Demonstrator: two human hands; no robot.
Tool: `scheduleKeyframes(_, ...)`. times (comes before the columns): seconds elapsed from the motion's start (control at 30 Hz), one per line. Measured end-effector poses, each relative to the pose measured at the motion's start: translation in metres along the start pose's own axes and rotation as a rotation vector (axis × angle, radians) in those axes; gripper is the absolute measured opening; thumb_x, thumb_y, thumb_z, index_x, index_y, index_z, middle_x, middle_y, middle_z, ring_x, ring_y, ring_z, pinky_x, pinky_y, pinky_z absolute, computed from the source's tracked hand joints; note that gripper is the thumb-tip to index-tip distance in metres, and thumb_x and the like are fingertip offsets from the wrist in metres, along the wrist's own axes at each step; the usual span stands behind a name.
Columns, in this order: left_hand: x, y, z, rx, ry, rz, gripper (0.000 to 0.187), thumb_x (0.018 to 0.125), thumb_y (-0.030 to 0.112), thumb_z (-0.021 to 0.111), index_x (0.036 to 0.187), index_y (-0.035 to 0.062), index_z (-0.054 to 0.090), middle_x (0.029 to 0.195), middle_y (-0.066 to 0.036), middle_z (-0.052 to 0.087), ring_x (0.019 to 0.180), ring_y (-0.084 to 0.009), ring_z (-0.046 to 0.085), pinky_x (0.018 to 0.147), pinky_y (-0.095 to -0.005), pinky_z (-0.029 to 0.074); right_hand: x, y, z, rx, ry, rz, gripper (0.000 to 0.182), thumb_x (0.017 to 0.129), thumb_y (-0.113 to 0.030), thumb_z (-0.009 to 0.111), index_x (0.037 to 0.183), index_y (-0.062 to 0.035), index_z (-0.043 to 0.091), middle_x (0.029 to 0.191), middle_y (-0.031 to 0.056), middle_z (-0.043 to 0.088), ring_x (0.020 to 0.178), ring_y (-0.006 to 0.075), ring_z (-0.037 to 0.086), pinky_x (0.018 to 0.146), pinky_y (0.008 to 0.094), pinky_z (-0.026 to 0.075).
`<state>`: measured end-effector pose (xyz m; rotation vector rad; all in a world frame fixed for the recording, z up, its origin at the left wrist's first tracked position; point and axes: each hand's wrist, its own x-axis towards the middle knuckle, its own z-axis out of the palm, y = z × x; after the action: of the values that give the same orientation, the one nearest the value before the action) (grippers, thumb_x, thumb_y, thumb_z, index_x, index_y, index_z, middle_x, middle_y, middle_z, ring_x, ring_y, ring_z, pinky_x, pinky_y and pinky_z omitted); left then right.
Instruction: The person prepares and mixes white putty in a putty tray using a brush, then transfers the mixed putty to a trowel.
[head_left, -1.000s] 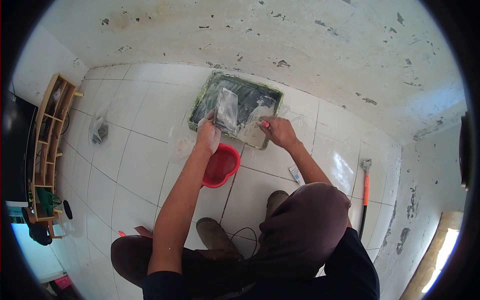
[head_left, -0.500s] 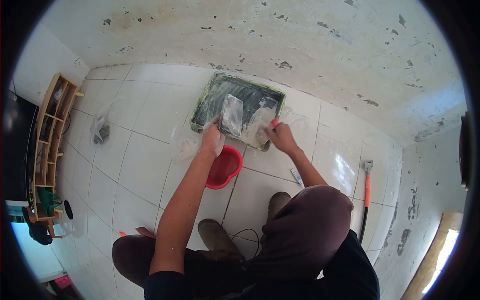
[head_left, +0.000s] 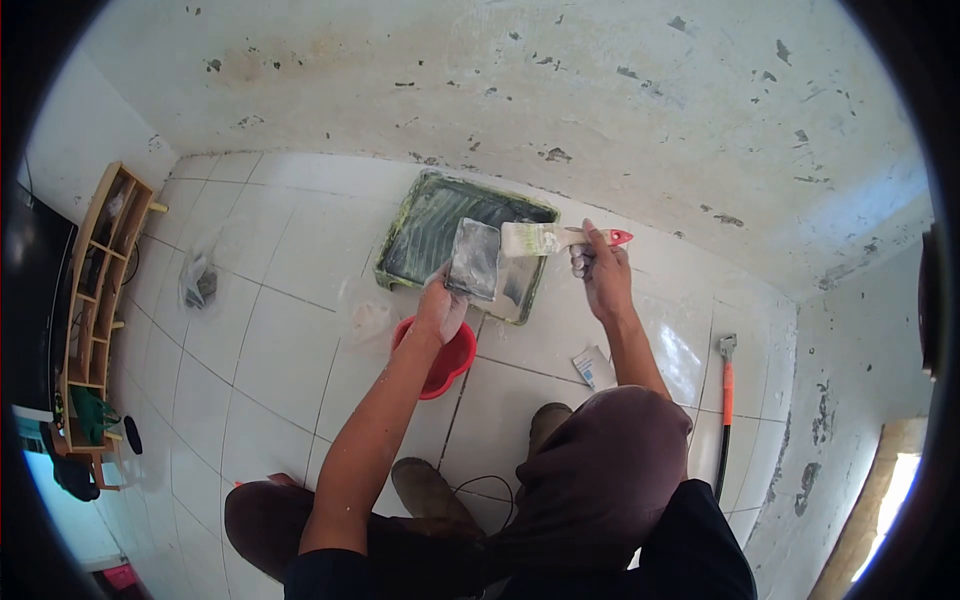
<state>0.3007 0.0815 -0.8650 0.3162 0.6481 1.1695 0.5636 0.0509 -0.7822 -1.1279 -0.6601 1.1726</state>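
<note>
Head view, looking down at a white tiled floor [head_left: 280, 330] beside a flaking wall [head_left: 520, 90]. Your left hand [head_left: 440, 305] is clenched on the near edge of a flat scraper blade [head_left: 473, 260], which stands tilted over the right half of a green paint tray [head_left: 400, 265]; the blade is smeared with pale paste. Your right hand [head_left: 603, 275] is closed around the red-tipped handle of a paintbrush [head_left: 555, 238], held level just above the tray's right rim, with the white-coated bristles pointing left and ending just beside the top edge of the blade; whether bristles and blade touch cannot be told. The tray lies on the floor close to the wall. A red bowl [head_left: 440, 355] sits on the floor directly below your left wrist, just in front of the tray. A small white packet [head_left: 595, 367] lies on the tiles beside your right forearm. An orange-handled tool [head_left: 727, 400] lies well apart to the right. A wooden shelf [head_left: 95, 300] stands at the far left, and a clear bag [head_left: 197, 283] lies near it.
</note>
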Motion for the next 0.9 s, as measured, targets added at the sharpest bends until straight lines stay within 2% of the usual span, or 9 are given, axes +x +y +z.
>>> scheduleKeyframes(0.07, -0.003, -0.003, 0.011, -0.06, -0.01, -0.019, 0.037, 0.109, 0.005, 0.036, 0.139, -0.0065, 0.054, 0.139, -0.015, 0.063, 0.128, -0.0242, 0.061, 0.115, -0.037, 0.047, 0.002, 0.005, 0.008, 0.214, -0.007, 0.136, 0.022, 0.104, -0.028, 0.065, 0.099, -0.0071, 0.064, 0.074, 0.001, 0.062, 0.06, 0.0097, 0.054, 0.054, 0.024, 0.042)
scheduleKeyframes(0.13, -0.004, -0.006, 0.017, -0.119, -0.016, -0.034, 0.036, 0.109, 0.006, 0.037, 0.138, -0.006, 0.055, 0.138, -0.015, 0.063, 0.127, -0.024, 0.062, 0.114, -0.0367, 0.048, 0.0, 0.017, 0.015, 0.301, 0.002, 0.183, 0.02, 0.105, -0.027, 0.064, 0.101, -0.0075, 0.063, 0.075, 0.0014, 0.062, 0.06, 0.0101, 0.054, 0.054, 0.0243, 0.043)
scheduleKeyframes(0.2, -0.001, -0.009, 0.019, -0.287, -0.208, -0.006, 0.033, 0.108, 0.006, 0.041, 0.135, -0.0052, 0.057, 0.136, -0.015, 0.064, 0.125, -0.0234, 0.063, 0.113, -0.0371, 0.049, -0.002, 0.033, 0.015, 0.422, 0.0, 0.265, 0.016, 0.106, -0.025, 0.063, 0.103, -0.0086, 0.061, 0.076, 0.0018, 0.061, 0.063, 0.011, 0.055, 0.056, 0.0248, 0.045)
scheduleKeyframes(0.43, -0.015, -0.014, 0.046, -0.364, -0.206, 0.03, 0.03, 0.106, 0.003, 0.047, 0.133, -0.0064, 0.058, 0.135, -0.016, 0.065, 0.124, -0.0247, 0.064, 0.114, -0.0395, 0.05, -0.01, 0.035, -0.004, 0.505, -0.008, 0.178, 0.017, 0.106, -0.022, 0.062, 0.104, -0.0047, 0.062, 0.077, 0.003, 0.062, 0.063, 0.0117, 0.054, 0.056, 0.0266, 0.042)
scheduleKeyframes(0.67, -0.018, -0.018, 0.056, -0.384, -0.352, 0.044, 0.029, 0.106, 0.004, 0.048, 0.131, -0.0071, 0.059, 0.136, -0.017, 0.064, 0.125, -0.0259, 0.063, 0.115, -0.0403, 0.049, -0.021, 0.005, -0.015, 0.41, 0.021, 0.117, 0.016, 0.105, -0.023, 0.064, 0.1, -0.0071, 0.062, 0.074, 0.0032, 0.061, 0.063, 0.0111, 0.054, 0.055, 0.0255, 0.042)
scheduleKeyframes(0.77, -0.02, -0.011, 0.062, -0.399, -0.365, 0.057, 0.03, 0.106, 0.005, 0.048, 0.131, -0.0073, 0.059, 0.136, -0.017, 0.064, 0.125, -0.0267, 0.063, 0.115, -0.0409, 0.049, -0.022, -0.004, -0.028, 0.368, 0.006, 0.072, 0.017, 0.107, -0.024, 0.061, 0.107, -0.0061, 0.06, 0.078, 0.0017, 0.059, 0.067, 0.0102, 0.054, 0.057, 0.0243, 0.043)
scheduleKeyframes(0.83, -0.021, -0.004, 0.068, -0.394, -0.34, 0.055, 0.03, 0.106, 0.005, 0.048, 0.131, -0.0073, 0.059, 0.137, -0.017, 0.064, 0.125, -0.0271, 0.063, 0.115, -0.0414, 0.049, -0.023, -0.015, -0.034, 0.496, 0.03, 0.041, 0.023, 0.108, -0.025, 0.059, 0.116, -0.004, 0.06, 0.083, 0.003, 0.061, 0.07, 0.0104, 0.055, 0.06, 0.0247, 0.047)
scheduleKeyframes(0.87, -0.02, -0.002, 0.068, -0.46, -0.345, 0.007, 0.03, 0.107, 0.006, 0.047, 0.132, -0.0069, 0.059, 0.137, -0.017, 0.064, 0.126, -0.0275, 0.063, 0.115, -0.0419, 0.049, -0.023, -0.02, -0.038, 0.522, -0.081, 0.026, 0.031, 0.109, -0.027, 0.058, 0.127, -0.0022, 0.059, 0.089, 0.0046, 0.062, 0.073, 0.0106, 0.055, 0.064, 0.0237, 0.049)
scheduleKeyframes(0.9, -0.02, -0.001, 0.07, -0.525, -0.351, -0.046, 0.031, 0.107, 0.007, 0.046, 0.133, -0.0065, 0.058, 0.137, -0.017, 0.063, 0.126, -0.0278, 0.063, 0.115, -0.0423, 0.049, -0.026, -0.029, -0.031, 0.521, -0.079, 0.022, 0.031, 0.109, -0.027, 0.058, 0.127, -0.0022, 0.059, 0.089, 0.0046, 0.062, 0.073, 0.0106, 0.055, 0.064, 0.0237, 0.049)
